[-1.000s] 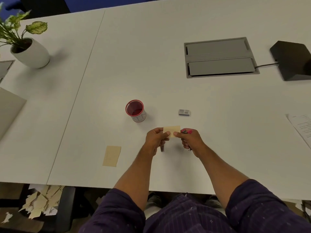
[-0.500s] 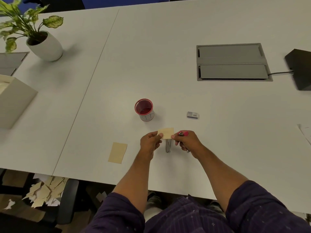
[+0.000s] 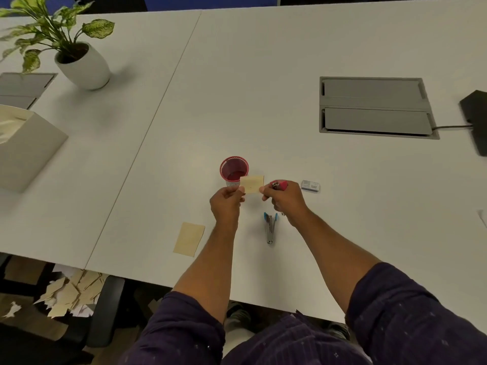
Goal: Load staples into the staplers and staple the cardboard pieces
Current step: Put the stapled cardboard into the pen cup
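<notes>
A small tan cardboard piece (image 3: 252, 184) is held up above the white table (image 3: 263, 75), pinched at its left edge by my left hand (image 3: 226, 204) and at its right edge by my right hand (image 3: 286, 201). My right hand also grips a pink stapler (image 3: 279, 184), whose tip sticks out past the fingers. A blue-and-metal stapler (image 3: 270, 227) lies on the table between my forearms. A second cardboard piece (image 3: 189, 239) lies flat to the left. A small staple box (image 3: 310, 185) sits to the right of my hands.
A red cup (image 3: 234, 169) stands just behind the held cardboard. A potted plant (image 3: 81, 61) and a beige box (image 3: 23, 148) are at the left. A grey cable hatch (image 3: 374, 108) and a black device (image 3: 475, 119) are at the right. Cardboard scraps (image 3: 71, 293) lie on the floor.
Both hands have risen with the cardboard piece, away from the table and toward the red cup. The blue stapler, earlier partly hidden under the hands, now lies in full view.
</notes>
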A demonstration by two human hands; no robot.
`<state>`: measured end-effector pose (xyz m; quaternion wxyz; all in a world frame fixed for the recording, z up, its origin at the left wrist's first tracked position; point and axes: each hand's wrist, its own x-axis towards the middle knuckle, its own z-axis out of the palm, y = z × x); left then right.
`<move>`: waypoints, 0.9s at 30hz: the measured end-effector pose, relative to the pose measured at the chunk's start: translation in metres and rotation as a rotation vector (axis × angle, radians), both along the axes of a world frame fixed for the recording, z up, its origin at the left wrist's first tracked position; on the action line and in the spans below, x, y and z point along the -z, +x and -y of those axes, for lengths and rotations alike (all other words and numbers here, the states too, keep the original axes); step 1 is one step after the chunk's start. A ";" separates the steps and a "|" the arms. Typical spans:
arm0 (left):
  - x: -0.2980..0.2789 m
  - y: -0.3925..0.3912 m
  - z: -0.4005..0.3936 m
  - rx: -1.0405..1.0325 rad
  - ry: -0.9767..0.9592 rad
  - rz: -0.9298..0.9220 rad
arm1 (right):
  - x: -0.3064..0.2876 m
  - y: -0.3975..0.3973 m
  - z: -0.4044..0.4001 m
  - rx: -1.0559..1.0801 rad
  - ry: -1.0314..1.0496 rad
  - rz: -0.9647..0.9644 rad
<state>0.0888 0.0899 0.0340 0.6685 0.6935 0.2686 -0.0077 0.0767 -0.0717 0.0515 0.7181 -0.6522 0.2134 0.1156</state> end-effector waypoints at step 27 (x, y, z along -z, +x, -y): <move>0.005 0.015 -0.011 0.087 0.586 0.107 | -0.003 0.079 -0.066 -0.042 -0.433 -0.076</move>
